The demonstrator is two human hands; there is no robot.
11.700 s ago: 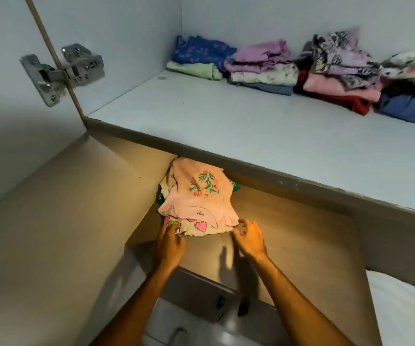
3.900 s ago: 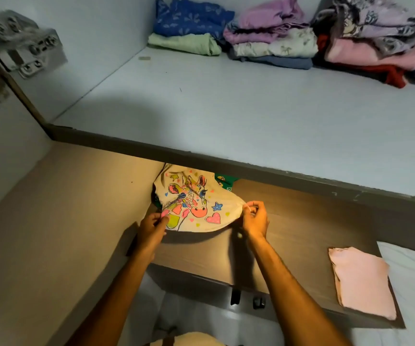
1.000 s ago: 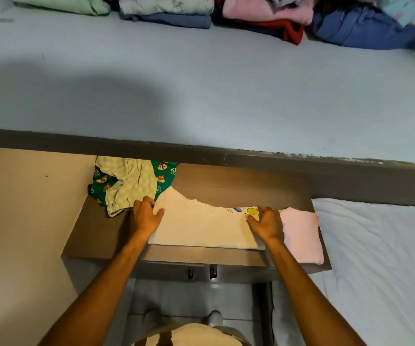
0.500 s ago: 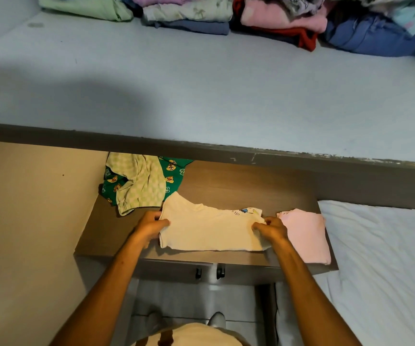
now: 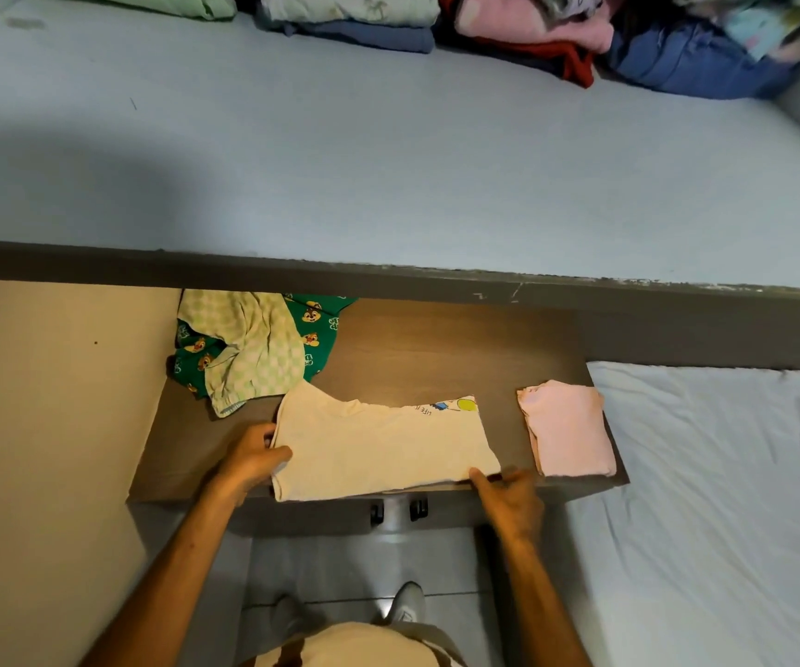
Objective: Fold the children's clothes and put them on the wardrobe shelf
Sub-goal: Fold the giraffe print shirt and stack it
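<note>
Since half a second ago the cream shirt has slid toward me, so its near edge now hangs a little over the front lip of the table, and my right hand has dropped from the shirt's right end to its near right corner. I judge that the lengthwise fold is set and the crosswise fold comes next.

Above everything runs the wardrobe shelf, pale and mostly bare, with stacks of folded clothes along its back. Below it, on the table, the cream shirt lies as a long flat band, blank side up, a strip of coloured print peeking at its far right edge. At the table's far left sits an unfolded heap, a green checked piece over a dark green cartoon print. To the right of the shirt, apart from it, rests a folded pink garment.

My left hand pinches the shirt's left end, thumb on top. My right hand's fingers are half curled at the corner; it's blurred, so I cannot tell whether it grips.
</note>
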